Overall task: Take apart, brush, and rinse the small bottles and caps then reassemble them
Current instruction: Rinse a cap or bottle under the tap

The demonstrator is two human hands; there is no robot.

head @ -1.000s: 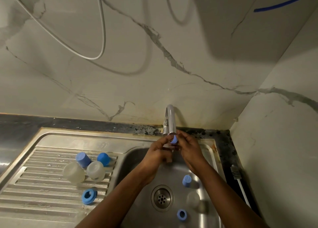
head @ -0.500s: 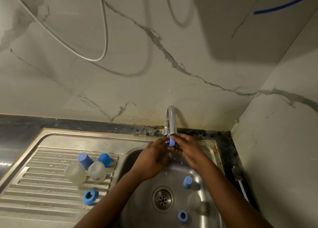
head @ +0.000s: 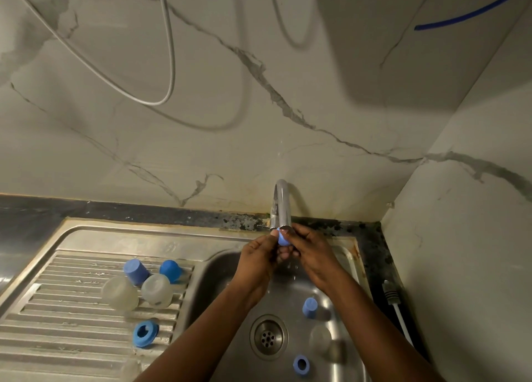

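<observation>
A small blue cap is pinched between my left hand and my right hand, right under the spout of the tap. Water drips below my fingers into the sink. On the drainboard lie two clear little bottles, two blue caps and a blue ring. In the basin lie another blue cap, a blue ring and a clear bottle.
The drain sits at the basin's middle. A white brush handle lies on the dark counter to the right. Marble walls close in behind and on the right. A grey cable hangs on the back wall.
Both hands lifted the blue cap slightly, closer up to the tap's spout. The loose parts have not moved.
</observation>
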